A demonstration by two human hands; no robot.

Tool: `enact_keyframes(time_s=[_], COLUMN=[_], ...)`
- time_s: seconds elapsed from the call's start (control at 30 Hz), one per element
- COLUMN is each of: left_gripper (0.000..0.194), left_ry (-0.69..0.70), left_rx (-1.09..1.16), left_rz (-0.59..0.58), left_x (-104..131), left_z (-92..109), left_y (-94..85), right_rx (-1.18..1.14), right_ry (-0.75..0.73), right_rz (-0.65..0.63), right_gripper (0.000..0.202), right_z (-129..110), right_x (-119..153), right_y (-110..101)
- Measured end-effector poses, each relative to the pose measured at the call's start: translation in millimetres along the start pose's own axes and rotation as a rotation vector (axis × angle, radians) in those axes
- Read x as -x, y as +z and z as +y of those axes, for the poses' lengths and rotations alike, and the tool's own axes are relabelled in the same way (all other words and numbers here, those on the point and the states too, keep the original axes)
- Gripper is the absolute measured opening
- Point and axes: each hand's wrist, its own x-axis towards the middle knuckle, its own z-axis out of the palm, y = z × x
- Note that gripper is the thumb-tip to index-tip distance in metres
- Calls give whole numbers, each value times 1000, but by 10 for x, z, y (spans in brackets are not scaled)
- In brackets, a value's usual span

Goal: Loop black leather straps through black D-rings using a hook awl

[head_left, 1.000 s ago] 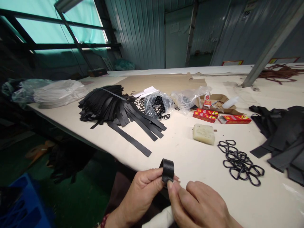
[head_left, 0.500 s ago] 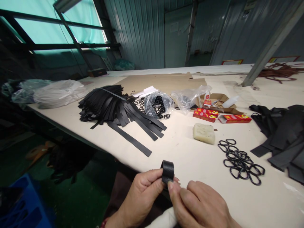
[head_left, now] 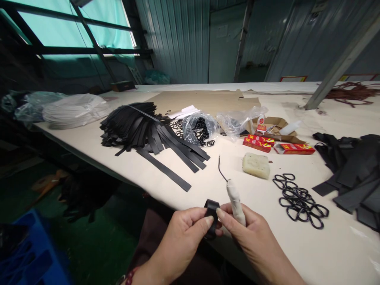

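Note:
Near the table's front edge, my left hand (head_left: 181, 241) pinches a black strap (head_left: 211, 205) that is curled into a small loop. My right hand (head_left: 252, 233) is closed, its thumb at the right side of that loop. Held in the same hand is a bent-tipped awl (head_left: 235, 198), its white wrapped handle upright and its thin dark metal tip pointing up and away. Black metal rings (head_left: 301, 198) lie in a loose group to the right. Fingers partly hide the lower end of the strap.
A heap of black straps (head_left: 130, 126) lies at the left, several fanned out. Behind are a clear bag of black rings (head_left: 199, 128), red boxes (head_left: 293, 149) and a pale wax-like block (head_left: 255, 165). More dark straps (head_left: 356, 170) lie right; a post (head_left: 338, 61) rises behind.
The awl has swung from low between my hands to upright, tip away from me. My right hand has turned, and the strap loop has tilted and sits slightly lower.

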Motion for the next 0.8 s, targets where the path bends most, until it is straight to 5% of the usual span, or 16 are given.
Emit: enact_keyframes(time_s=[0.33,0.8], left_gripper=[23,22], left_ry=[-48,137], left_rx=[221,-118], left_rz=[-121,87], left_x=[-19,116], left_z=[32,300], left_y=[-71,-219], right_rx=[30,-124], right_ry=[-1,-197], right_rz=[17,-76], right_gripper=[32,19], right_z=[-44,-157], right_x=[-48,-84], right_y=[23,188])
